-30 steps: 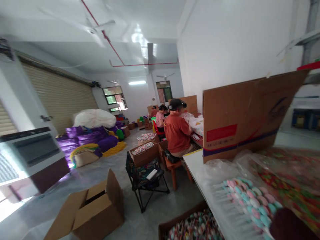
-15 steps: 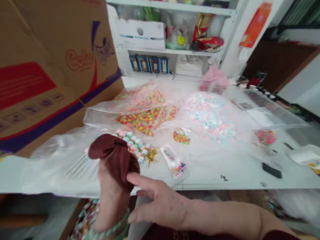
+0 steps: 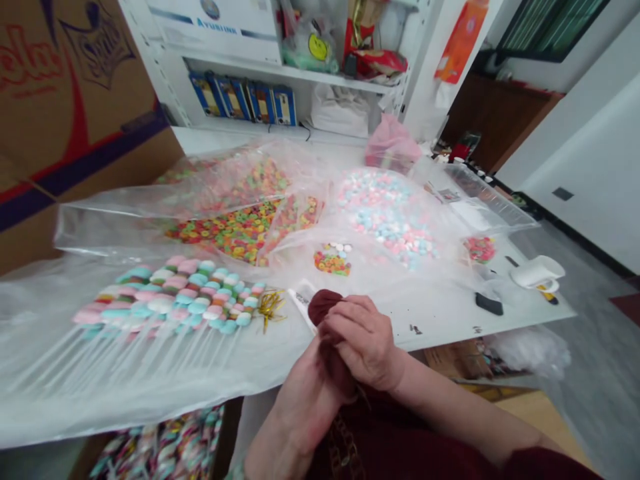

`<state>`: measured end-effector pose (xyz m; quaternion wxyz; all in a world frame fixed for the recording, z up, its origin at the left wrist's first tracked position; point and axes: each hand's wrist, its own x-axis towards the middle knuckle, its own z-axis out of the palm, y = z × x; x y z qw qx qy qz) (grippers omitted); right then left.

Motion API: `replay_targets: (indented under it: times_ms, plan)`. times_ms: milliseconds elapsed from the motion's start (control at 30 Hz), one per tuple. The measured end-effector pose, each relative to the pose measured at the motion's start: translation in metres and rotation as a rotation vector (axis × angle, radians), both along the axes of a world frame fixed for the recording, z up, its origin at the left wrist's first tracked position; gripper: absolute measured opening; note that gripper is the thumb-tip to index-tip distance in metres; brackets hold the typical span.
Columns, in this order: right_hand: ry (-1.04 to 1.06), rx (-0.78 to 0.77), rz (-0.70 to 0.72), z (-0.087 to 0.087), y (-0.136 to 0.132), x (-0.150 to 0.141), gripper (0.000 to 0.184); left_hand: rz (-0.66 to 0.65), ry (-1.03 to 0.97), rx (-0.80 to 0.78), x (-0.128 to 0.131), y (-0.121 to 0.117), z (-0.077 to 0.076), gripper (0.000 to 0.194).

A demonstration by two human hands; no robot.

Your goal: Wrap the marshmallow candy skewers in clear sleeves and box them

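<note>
"What do the hands hold?"

"The right hand (image 3: 367, 347) has its fingers (image 3: 350, 320) curled closed over a dark red cloth (image 3: 323, 307), and the left hand (image 3: 303, 413) grips it below."

"How does it lie?"

"Its length points away from the body, tip nearer the right hand, with candy sticks (image 3: 170, 297) beyond on the left."

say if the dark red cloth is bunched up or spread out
Bunched up: the dark red cloth is gathered into a tight wad, squeezed between the left hand and right hand.

Maroon cloth (image 3: 325, 308) mostly hidden by right hand (image 3: 363, 343); shape unclear.
</note>
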<state>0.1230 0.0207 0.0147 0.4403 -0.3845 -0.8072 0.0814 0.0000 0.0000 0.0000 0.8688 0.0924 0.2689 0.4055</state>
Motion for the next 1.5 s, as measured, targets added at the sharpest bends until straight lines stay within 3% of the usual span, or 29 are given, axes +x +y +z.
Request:
replay_targets:
  times_ms: [133, 200, 267, 333, 400, 467, 500, 600, 667, 733, 867, 1000, 1067, 1200, 1333, 1433, 1500]
  plan:
    - [0.159, -0.313, -0.378, -0.012, 0.011, 0.057, 0.025, -0.288, 0.094, 0.349, 0.001, -0.014, 0.021, 0.052]
    - [0.199, -0.487, -0.495, -0.010, 0.017, 0.084, 0.025, -0.445, 0.183, 0.404, -0.004, -0.013, 0.026, 0.055]
    - [0.212, -0.533, -0.562, -0.006, 0.020, 0.101, 0.027, -0.472, 0.296, 0.396, -0.009, -0.007, 0.025, 0.054]
    - [0.169, -0.496, -0.529, -0.001, 0.020, 0.107, 0.027, -0.363, 0.455, 0.396, -0.010, 0.001, 0.020, 0.050]
    - [0.038, -0.412, -0.399, 0.001, 0.020, 0.103, 0.026, -0.273, 0.602, 0.412, -0.008, 0.008, 0.012, 0.044]
    - [-0.196, -0.313, -0.318, -0.002, 0.024, 0.099, 0.028, -0.294, 0.662, 0.421, -0.005, 0.011, 0.003, 0.042]
    - [-0.338, -0.290, -0.343, -0.005, 0.027, 0.099, 0.028, -0.337, 0.663, 0.415, -0.004, 0.010, -0.001, 0.042]
    - [-0.719, -0.442, -0.651, -0.024, 0.036, 0.115, 0.027, -0.472, 0.620, 0.378, -0.002, 0.002, -0.010, 0.041]
    - [-0.879, -0.672, -0.860, -0.039, 0.039, 0.137, 0.025, -0.531, 0.605, 0.374, -0.003, -0.002, -0.015, 0.040]
    - [-0.964, -0.781, -0.993, -0.052, 0.038, 0.160, 0.026, -0.573, 0.612, 0.396, -0.004, -0.004, -0.018, 0.040]
    - [-0.916, -0.650, -1.081, -0.061, 0.029, 0.187, 0.030, -0.613, 0.648, 0.437, -0.005, -0.002, -0.024, 0.042]
    - [-0.846, -0.443, -1.235, -0.065, 0.025, 0.191, 0.034, -0.615, 0.659, 0.467, -0.005, 0.001, -0.028, 0.041]
    - [-0.883, -0.396, -1.194, -0.071, 0.025, 0.190, 0.034, -0.591, 0.669, 0.458, -0.006, 0.001, -0.031, 0.041]
    - [-0.983, -0.486, -1.035, -0.076, 0.022, 0.190, 0.033, -0.548, 0.665, 0.433, -0.009, -0.001, -0.037, 0.040]
    - [-1.059, -0.526, -1.012, -0.050, 0.020, 0.182, 0.028, -0.507, 0.664, 0.435, -0.012, -0.004, -0.042, 0.039]
    - [-1.018, -0.395, -0.901, -0.028, 0.023, 0.153, 0.022, -0.488, 0.662, 0.419, -0.012, -0.005, -0.045, 0.038]
    - [-0.883, -0.261, -0.731, -0.023, 0.026, 0.122, 0.023, -0.483, 0.657, 0.409, -0.011, -0.006, -0.046, 0.037]
